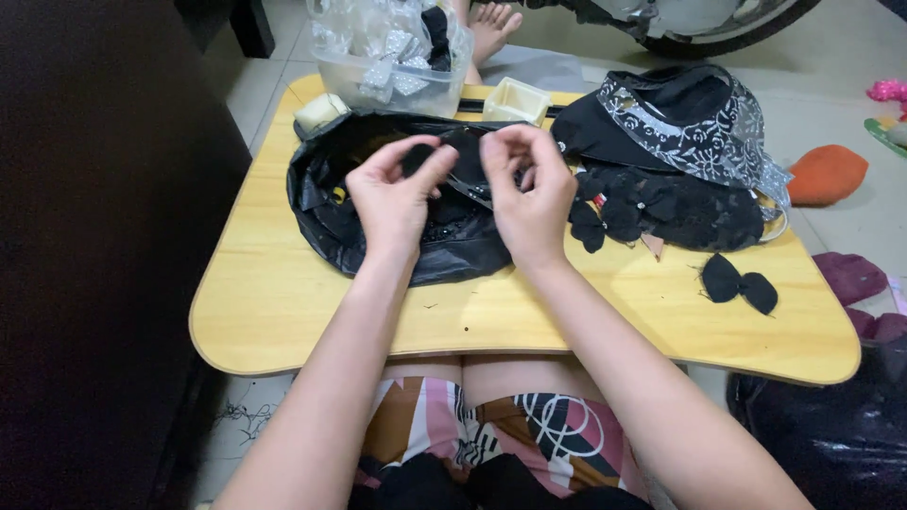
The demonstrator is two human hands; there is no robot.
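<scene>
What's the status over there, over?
Left hand and right hand both pinching a small black fabric piece. Work held above black plastic bag on wooden lap table. Nothing blocking.

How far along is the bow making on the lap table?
Done: one black bow lies finished on the wooden table, more piled by the lace fabric. In hand: left hand and right hand pinch a black fabric piece. Left: the black bag holds more pieces.

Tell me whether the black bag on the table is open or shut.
Open: the black bag's mouth gapes upward, its dark inside showing below both hands.
</scene>
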